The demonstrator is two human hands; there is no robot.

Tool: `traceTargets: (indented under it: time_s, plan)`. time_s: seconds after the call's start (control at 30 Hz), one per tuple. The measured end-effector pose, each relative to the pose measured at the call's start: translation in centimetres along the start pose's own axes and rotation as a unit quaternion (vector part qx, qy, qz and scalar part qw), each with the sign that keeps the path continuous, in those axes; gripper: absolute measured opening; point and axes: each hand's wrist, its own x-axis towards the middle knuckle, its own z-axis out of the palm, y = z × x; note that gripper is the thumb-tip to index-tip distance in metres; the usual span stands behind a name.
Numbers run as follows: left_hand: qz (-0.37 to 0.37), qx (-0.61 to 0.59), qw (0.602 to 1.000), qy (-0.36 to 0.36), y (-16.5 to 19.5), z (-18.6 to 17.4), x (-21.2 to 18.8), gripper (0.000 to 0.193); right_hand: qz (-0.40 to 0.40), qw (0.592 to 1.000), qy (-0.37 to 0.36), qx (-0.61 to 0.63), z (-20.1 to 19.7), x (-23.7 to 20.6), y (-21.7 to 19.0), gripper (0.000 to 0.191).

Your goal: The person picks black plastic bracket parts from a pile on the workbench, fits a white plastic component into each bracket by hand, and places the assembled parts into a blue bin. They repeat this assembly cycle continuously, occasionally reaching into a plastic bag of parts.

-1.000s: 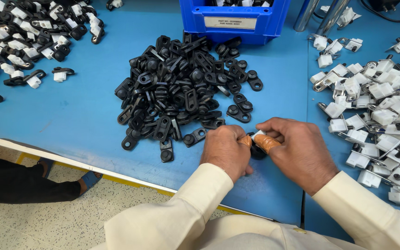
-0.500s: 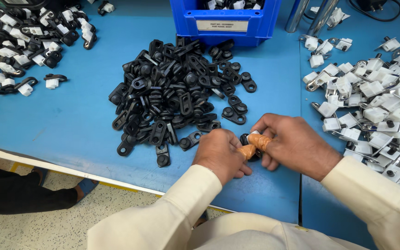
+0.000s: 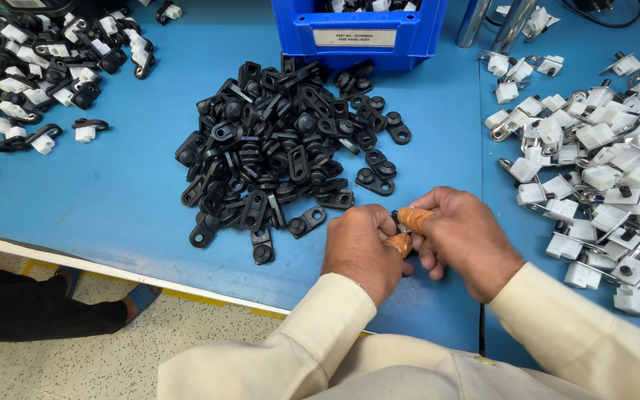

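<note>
We've got both hands together low centre over the blue table [image 3: 112, 200], near its front edge. Left hand [image 3: 361, 248] and right hand [image 3: 464, 241] are pressed close, thumbs meeting, each w/ an orange finger cot [image 3: 415, 218] on a digit. Between them sits a small black part [image 3: 397, 222], pinched from both sides; only a sliver shows, so we can't tell its long axis or which way it points. It's held just above the table, a bit right of the black pile's near edge.

Black pile [image 3: 283, 148]: flat plastic bodies w/ eyelet ends, lying every which way, centre of table, just left/behind our hands. One stray piece [image 3: 307, 221] lies just left of the left hand, long axis running diagonal, up to the right.

Blue bin [image 3: 357, 30] at top centre, touching the pile's back edge; a white rectangular label [image 3: 364, 38] w/ dark print sits on its front wall, centred.

Right side: heap of white and metal parts [image 3: 594, 170]. Top left: assembled black and white pieces [image 3: 31, 74].

Bottom left, below the table edge, a dark trouser leg [image 3: 31, 311] & a blue sandal [image 3: 141, 296] of another person on speckled floor.
</note>
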Motion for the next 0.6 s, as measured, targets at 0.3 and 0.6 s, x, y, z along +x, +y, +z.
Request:
traceTargets:
  time_s: [0.3,0.6]
  plan:
    - [-0.124,-0.185,0.973,-0.053,-1.6,-0.7,1.6,0.018,-0.101,0.992,-0.002,-0.076,0.7,-1.2,-0.5,0.025]
    - [-0.147,-0.284,0.944,-0.081,-1.7,-1.0,1.4,0.024,0.046,0.988,-0.055,0.135,-1.3,-0.3,1.2,0.029]
